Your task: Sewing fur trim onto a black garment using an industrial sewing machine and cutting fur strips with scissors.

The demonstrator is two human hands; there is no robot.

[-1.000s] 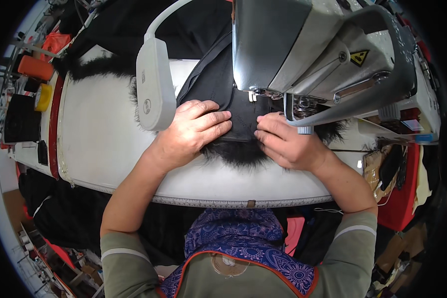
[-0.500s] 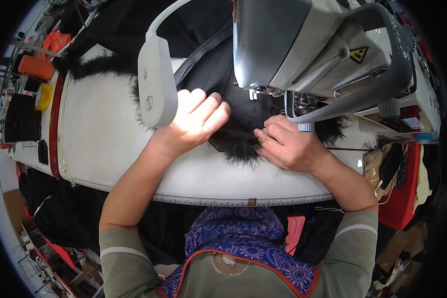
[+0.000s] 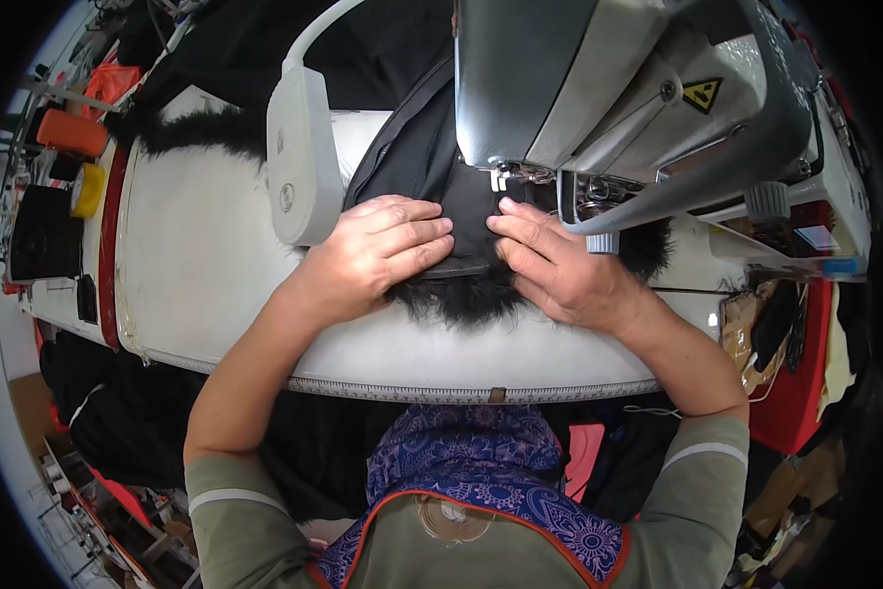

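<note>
A black garment piece (image 3: 469,218) with fluffy fur trim (image 3: 466,297) along its near edge lies on the white machine table, partly beneath the sewing machine (image 3: 530,79). My left hand (image 3: 377,253) rests on the cloth's left side, its fingers stretched flat and pointing right. On the other side, my right hand (image 3: 571,270) lies with fingers extended over the cloth, its fingertips close to the presser foot (image 3: 500,181). Between both hands the fabric is spread fairly smooth. My palms hide parts of the fur and cloth edge; the needle point cannot be made out.
A white lamp (image 3: 302,162) on a bent neck hangs just left of my left hand. The grey guard bar (image 3: 657,211) juts out over my right hand. A measuring tape (image 3: 412,395) runs along the table's front edge. Yellow tape roll (image 3: 86,190) stands far left.
My left hand has come down from a curled grip at the cloth to lie flat on it. My right fingers have straightened and moved toward the presser foot. The garment has shifted and flattened.
</note>
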